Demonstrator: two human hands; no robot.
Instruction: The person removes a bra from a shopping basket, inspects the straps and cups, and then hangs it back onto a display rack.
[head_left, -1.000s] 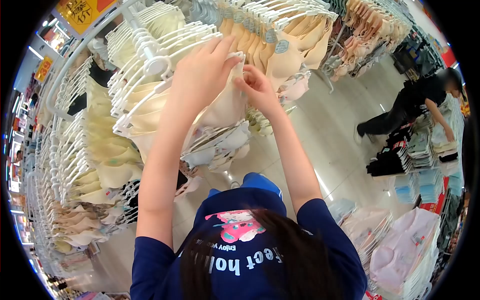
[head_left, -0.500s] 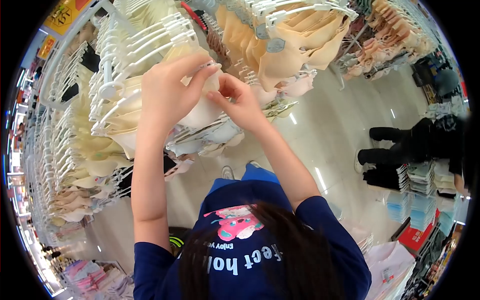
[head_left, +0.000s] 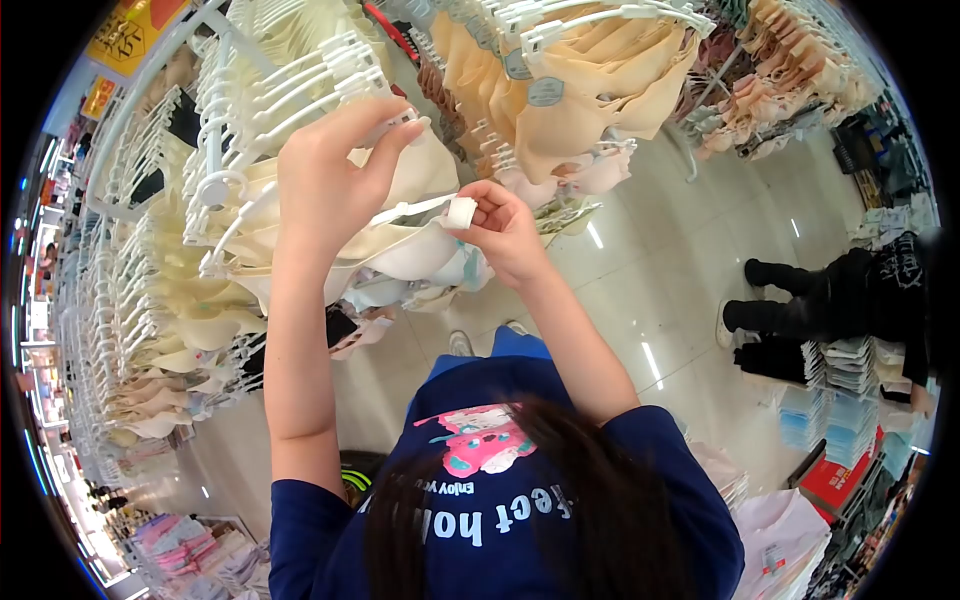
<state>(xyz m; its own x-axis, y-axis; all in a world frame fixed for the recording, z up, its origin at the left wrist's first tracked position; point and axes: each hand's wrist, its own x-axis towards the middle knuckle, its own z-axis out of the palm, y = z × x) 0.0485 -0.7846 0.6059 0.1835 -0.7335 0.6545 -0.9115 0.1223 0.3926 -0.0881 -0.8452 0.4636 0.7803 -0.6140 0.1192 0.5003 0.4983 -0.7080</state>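
At the rack of cream bras, my left hand (head_left: 335, 170) is closed, its thumb and forefinger pinching the white end of a hanger, with a cream bra (head_left: 425, 165) hanging just below. My right hand (head_left: 505, 232) is lower and to the right. Its fingers and thumb pinch the white clip (head_left: 460, 213) at the end of another hanger (head_left: 400, 212). A cream-white bra (head_left: 410, 252) hangs under that hanger, between my two hands. My left wrist and forearm hide the hanger's other end.
White hangers (head_left: 320, 85) crowd the rail behind my left hand. Beige bras (head_left: 570, 120) hang ahead on the right, and more lingerie (head_left: 790, 85) beyond. A person in black (head_left: 800, 305) stands on the right by folded stock. Pale floor tiles (head_left: 640, 260) lie between.
My right hand has moved down and right from beside my left hand, and now pinches a hanger's white clip. The front bra and hanger are more exposed. My left hand has barely shifted.
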